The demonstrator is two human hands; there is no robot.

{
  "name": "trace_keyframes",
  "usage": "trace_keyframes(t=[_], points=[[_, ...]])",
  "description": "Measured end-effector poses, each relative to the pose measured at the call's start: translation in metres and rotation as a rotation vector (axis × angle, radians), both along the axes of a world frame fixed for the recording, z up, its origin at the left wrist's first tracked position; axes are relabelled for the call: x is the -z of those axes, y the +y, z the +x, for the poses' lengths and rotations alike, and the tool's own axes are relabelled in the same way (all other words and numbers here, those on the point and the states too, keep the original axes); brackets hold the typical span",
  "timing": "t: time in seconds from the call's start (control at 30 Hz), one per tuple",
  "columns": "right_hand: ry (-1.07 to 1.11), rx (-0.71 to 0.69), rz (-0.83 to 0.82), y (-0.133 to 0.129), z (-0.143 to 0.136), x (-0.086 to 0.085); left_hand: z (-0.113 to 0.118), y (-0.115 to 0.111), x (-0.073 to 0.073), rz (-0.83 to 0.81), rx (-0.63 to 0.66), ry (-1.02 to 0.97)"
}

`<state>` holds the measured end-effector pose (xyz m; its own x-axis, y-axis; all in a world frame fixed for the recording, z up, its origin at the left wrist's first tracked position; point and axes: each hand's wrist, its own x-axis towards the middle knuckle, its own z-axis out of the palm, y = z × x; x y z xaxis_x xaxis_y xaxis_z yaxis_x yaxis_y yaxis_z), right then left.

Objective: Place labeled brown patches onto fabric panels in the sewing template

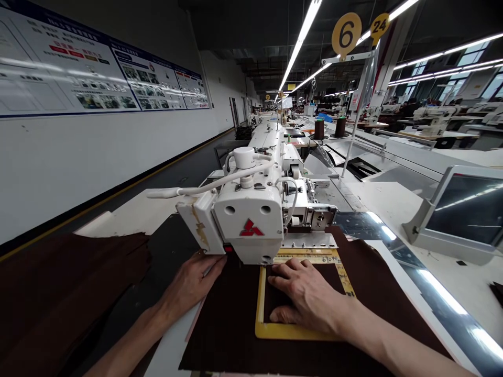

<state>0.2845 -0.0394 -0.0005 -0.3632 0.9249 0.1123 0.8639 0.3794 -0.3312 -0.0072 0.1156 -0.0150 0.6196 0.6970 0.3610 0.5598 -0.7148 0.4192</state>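
A white sewing machine (249, 209) with a red emblem stands at the centre, over a dark brown fabric sheet (228, 324). On that sheet lies a yellow rectangular frame (293, 331), its far side by the machine's metal clamp plate (308, 240). My right hand (301, 293) rests inside the frame with its fingers spread on the fabric, the wrist crossing the frame's right side. My left hand (200, 277) lies at the fabric's left edge beside the machine head. Its thumb shows, but the other fingertips are hidden under the machine's side box, so its grip is unclear.
More brown fabric (70, 288) is piled at the left. A tilted screen (463, 209) stands on the right of the table. Two brown thread cones (319, 129) sit behind the machine, near a thin upright pole (356, 123). A wall with posters runs along the left.
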Motion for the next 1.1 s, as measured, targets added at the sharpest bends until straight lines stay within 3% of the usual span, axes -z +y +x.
trace_keyframes(t=[0.13,0.33,0.47,0.63,0.93,1.1], points=[[0.017,-0.014,-0.001,-0.004,-0.001,-0.002,0.005,-0.021,-0.009,0.053,0.146,-0.001],[0.003,-0.021,-0.014,-0.005,-0.001,-0.003,0.033,-0.063,-0.017,0.118,0.318,0.066],[0.012,-0.030,0.002,-0.005,-0.002,-0.001,0.053,-0.075,-0.023,0.072,0.305,0.220],[0.017,-0.034,0.029,-0.002,-0.002,0.004,0.078,-0.074,-0.033,-0.026,0.253,0.412],[0.037,-0.047,0.042,0.001,0.003,0.005,0.084,-0.074,-0.013,0.034,0.178,0.577],[0.013,-0.033,0.028,-0.001,0.002,0.001,0.095,-0.084,-0.022,0.068,0.148,0.735]])
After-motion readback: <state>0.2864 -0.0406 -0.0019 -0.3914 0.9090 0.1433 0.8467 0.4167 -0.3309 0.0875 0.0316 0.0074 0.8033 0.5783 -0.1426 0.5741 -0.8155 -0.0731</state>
